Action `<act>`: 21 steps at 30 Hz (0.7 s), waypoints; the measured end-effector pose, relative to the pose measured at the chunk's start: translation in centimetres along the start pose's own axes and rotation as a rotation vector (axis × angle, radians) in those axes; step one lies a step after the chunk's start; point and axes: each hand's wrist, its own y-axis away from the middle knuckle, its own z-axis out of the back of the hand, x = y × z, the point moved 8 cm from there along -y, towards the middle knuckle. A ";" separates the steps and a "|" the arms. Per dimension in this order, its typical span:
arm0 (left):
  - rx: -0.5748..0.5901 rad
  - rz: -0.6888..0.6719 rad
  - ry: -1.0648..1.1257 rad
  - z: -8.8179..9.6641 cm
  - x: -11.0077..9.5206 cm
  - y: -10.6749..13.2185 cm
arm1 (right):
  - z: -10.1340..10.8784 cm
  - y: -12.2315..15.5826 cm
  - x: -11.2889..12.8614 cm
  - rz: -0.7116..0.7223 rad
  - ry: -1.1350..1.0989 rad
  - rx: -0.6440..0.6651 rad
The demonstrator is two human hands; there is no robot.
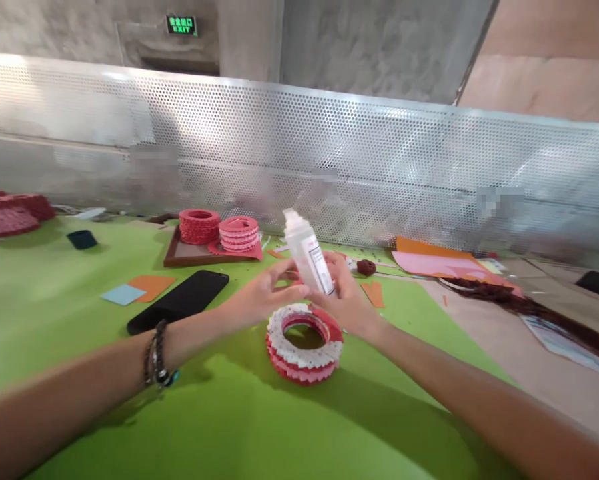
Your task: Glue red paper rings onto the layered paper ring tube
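Observation:
My right hand is wrapped round a white glue bottle and holds it tilted, nozzle up and to the left. My left hand reaches in from the left and its fingertips touch the bottle's lower part. Just below both hands, a ring of folded red and white paper pieces lies on the green table cover. A dark beaded bracelet is on my left wrist.
A black phone lies left of my hands, beside orange and blue paper scraps. A brown tray behind holds two red paper rings. Pink and orange sheets lie at the right. A perforated metal screen runs along the back.

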 end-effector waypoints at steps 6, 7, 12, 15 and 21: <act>-0.074 0.030 -0.402 3.0 2.1 3.0 | 5.9 -1.6 3.1 0.151 -0.049 -0.261; -0.082 -0.002 -0.512 3.2 1.6 3.6 | 6.9 -1.9 3.8 0.186 -0.060 -0.297; 0.007 -0.406 -0.804 0.5 -3.3 6.6 | 8.8 -3.5 5.3 0.235 -0.166 -0.351; 0.077 -0.608 -0.906 -1.8 -5.2 8.3 | 7.0 -4.3 5.1 0.205 -0.123 -0.264; 0.093 -0.640 -1.030 -3.7 -4.3 8.7 | 2.9 -4.9 5.4 0.192 0.011 -0.179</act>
